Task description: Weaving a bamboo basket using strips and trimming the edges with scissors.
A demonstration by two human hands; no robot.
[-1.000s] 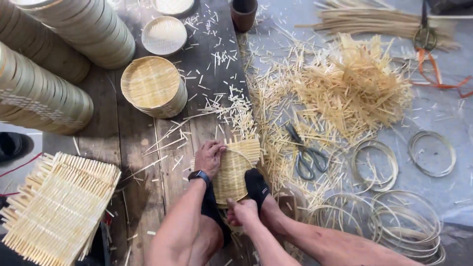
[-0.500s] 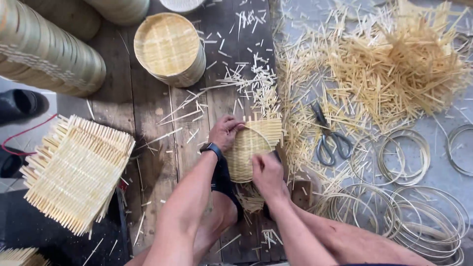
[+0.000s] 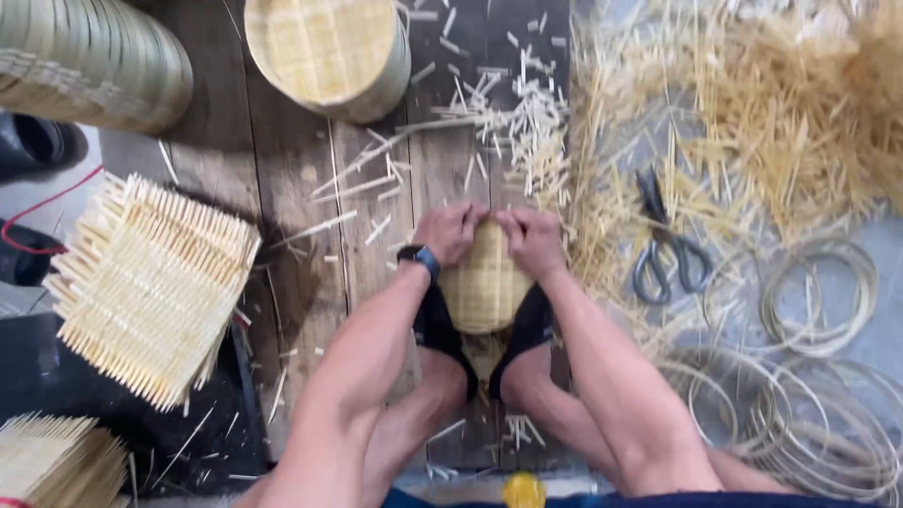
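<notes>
A small round pale-yellow woven bamboo mat (image 3: 484, 287), its fine slats crossing in a tight grid, sits propped between the person's feet on the dark plank floor (image 3: 292, 179), its upper edge clamped by the left hand (image 3: 450, 230) and right hand (image 3: 532, 239).

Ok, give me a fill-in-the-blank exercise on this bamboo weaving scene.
1. Both hands, left hand and right hand, press on the far edge of a round woven ____.
2. The scissors lie to the ____ of the right hand.
3. The square woven mat lies on the person's ____ side.

Missing words: lid; right; left
</notes>
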